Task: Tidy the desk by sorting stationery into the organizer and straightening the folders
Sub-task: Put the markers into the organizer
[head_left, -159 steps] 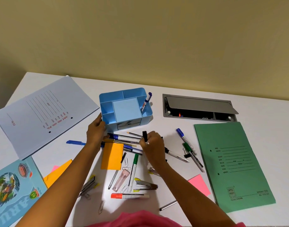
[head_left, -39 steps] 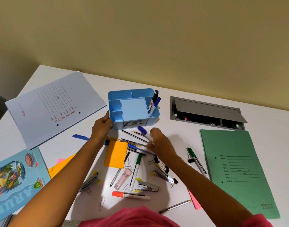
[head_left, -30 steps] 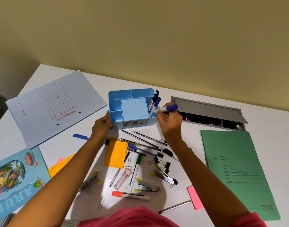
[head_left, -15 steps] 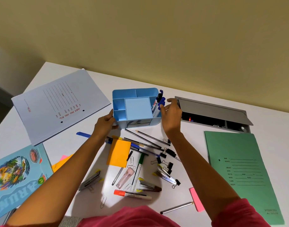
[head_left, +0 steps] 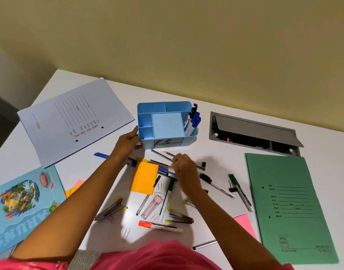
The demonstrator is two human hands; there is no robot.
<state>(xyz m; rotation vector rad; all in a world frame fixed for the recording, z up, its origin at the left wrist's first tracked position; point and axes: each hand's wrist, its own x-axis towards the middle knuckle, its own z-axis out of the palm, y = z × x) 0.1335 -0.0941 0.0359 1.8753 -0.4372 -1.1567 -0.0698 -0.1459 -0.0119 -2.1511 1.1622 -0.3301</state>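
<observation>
Currently my left hand [head_left: 128, 144] grips the near left corner of the blue organizer [head_left: 147, 121], thumb along its side wall, fingers curled at the base. Three markers [head_left: 191, 121] stand tilted in the organizer's right compartment, caps up; its other compartments look bare.

My right hand [head_left: 183, 168] sits just in front of the organizer, over the heap of pens [head_left: 161, 164]. Fingers curled in, tips down among the pens and touching a thin pencil [head_left: 168, 153]; I cannot tell whether anything is actually pinched.

In front of the organizer, beside the pens: orange sticky pad [head_left: 144, 178], green marker [head_left: 168, 193], pink tube [head_left: 151, 206], orange-capped marker [head_left: 159, 227], two staplers [head_left: 110, 210] [head_left: 180, 216], loose paper clips [head_left: 126, 233].

Right of the organizer: open cable hatch [head_left: 253, 131] in the white desk [head_left: 216, 106]. In front of the hatch, green folder [head_left: 288, 207], skewed; a black marker [head_left: 216, 185] and a second green marker [head_left: 240, 191] lie between it and my right hand.

Left of the organizer: white folder [head_left: 73, 119], turned at an angle. Nearer to me on that side, blue illustrated book [head_left: 21, 203].
</observation>
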